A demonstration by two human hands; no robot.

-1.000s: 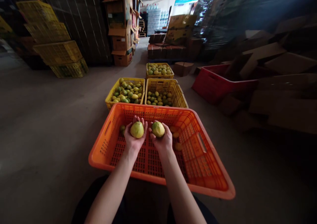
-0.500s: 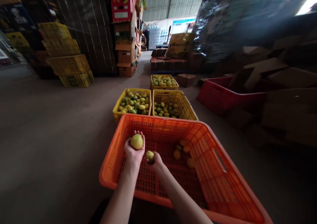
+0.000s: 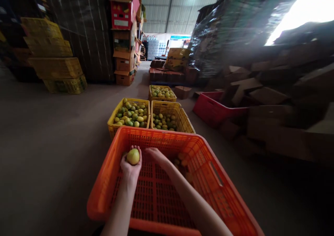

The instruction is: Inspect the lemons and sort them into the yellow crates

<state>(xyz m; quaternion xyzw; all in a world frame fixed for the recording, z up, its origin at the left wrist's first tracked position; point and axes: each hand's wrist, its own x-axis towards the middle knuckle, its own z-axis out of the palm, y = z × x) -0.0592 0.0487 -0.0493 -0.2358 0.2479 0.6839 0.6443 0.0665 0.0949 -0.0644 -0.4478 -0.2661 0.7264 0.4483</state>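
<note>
My left hand [image 3: 131,170] is palm up inside the orange crate [image 3: 167,225], near its left side. Its fingers curl around a round yellow-green fruit [image 3: 133,156]. To the right of it, my right hand [image 3: 156,155] reaches over the crate floor, back up and apart from the left hand. Its fingers are dim and blurred, and whether anything is in them does not show. Several yellow and green fruits [image 3: 182,159] lie at the right side of the crate floor, partly hidden by my right forearm.
Beyond the orange crate stand a left yellow crate [image 3: 111,126] full of fruit, a right yellow crate [image 3: 188,124] partly filled, and a back yellow crate [image 3: 150,95]. A red crate [image 3: 208,107] and loose cardboard [image 3: 276,124] lie right. Stacked yellow crates [image 3: 58,67] stand left.
My right hand has moved away from beside the left hand, farther into the crate; the fruit at its fingers no longer shows there. My left hand still holds its fruit. The view has shifted.
</note>
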